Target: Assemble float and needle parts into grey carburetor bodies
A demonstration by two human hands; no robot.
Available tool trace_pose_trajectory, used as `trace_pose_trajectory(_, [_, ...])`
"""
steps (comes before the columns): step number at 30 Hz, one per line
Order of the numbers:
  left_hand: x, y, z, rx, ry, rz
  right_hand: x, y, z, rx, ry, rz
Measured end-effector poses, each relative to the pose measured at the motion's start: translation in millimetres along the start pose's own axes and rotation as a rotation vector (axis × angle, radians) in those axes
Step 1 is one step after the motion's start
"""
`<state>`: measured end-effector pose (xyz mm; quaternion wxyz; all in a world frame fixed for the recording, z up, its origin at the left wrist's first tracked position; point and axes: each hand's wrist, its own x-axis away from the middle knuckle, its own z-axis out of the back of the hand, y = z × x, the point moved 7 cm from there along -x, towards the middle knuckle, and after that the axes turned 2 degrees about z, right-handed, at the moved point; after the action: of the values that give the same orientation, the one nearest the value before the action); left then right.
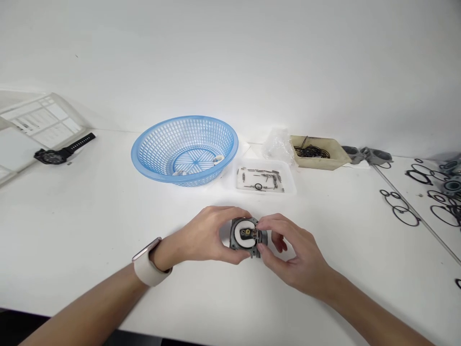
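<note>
A grey metal carburetor (233, 244) sits low at the front middle, its underside facing up. A white C-shaped float (239, 236) lies in it, around small brass parts (248, 232). Wrapped about the carburetor's left side, my left hand (212, 235) grips it between thumb and fingers. My right hand (295, 250) pinches from the right at the float's hinge end, with thumb and forefinger on either side of the small metal hinge (255, 234). Any small pin under those fingertips is hidden.
Behind the hands stand a blue plastic basket (184, 178), a clear tray (290, 180) of small metal parts and a yellowish bin (324, 162) of black rings. Black O-rings (406, 216) and grey castings (378, 156) lie right. A black watch (54, 156) lies left.
</note>
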<state>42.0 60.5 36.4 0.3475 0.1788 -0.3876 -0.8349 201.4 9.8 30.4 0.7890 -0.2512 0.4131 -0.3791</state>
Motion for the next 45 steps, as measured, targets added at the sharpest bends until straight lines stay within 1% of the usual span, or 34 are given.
trace_pose_trajectory(6, [0, 3, -2.6, -0.004, -0.020, -0.012, 1, -1, 0, 0.026, -0.020, -0.016])
trace_pose_trajectory(9, [0, 2, -3.0, 0.021, -0.010, 0.016, 1, -3, -1, 0.033, -0.026, -0.003])
trace_pose_trajectory(14, [1, 4, -4.0, -0.020, -0.008, -0.006, 0, -2, 0, 0.009, -0.019, -0.025])
trace_pose_trajectory(18, [2, 2, -4.9, -0.036, 0.006, 0.009, -1, -5, 0, 0.003, -0.027, 0.005])
trace_pose_trajectory(25, [1, 1, -6.2, -0.068, 0.028, -0.006, -1, -1, 0, -0.028, -0.018, -0.021])
trace_pose_trajectory(29, [2, 5, -7.7, -0.081, 0.009, -0.043, -1, -2, 1, -0.028, 0.004, 0.011])
trace_pose_trajectory(34, [3, 7, -8.2, -0.081, 0.023, -0.064, -2, -3, 0, -0.043, -0.034, 0.027])
trace_pose_trajectory(38, [3, 11, -10.0, -0.143, 0.027, -0.116, -2, -4, 2, -0.056, -0.028, 0.029])
trace_pose_trajectory(42, [3, 11, -9.5, -0.139, 0.030, -0.103, -4, -8, 2, -0.069, -0.043, 0.068])
trace_pose_trajectory(45, [1, 11, -9.3, -0.141, 0.023, -0.111, -5, -8, 3, -0.056, -0.029, 0.064])
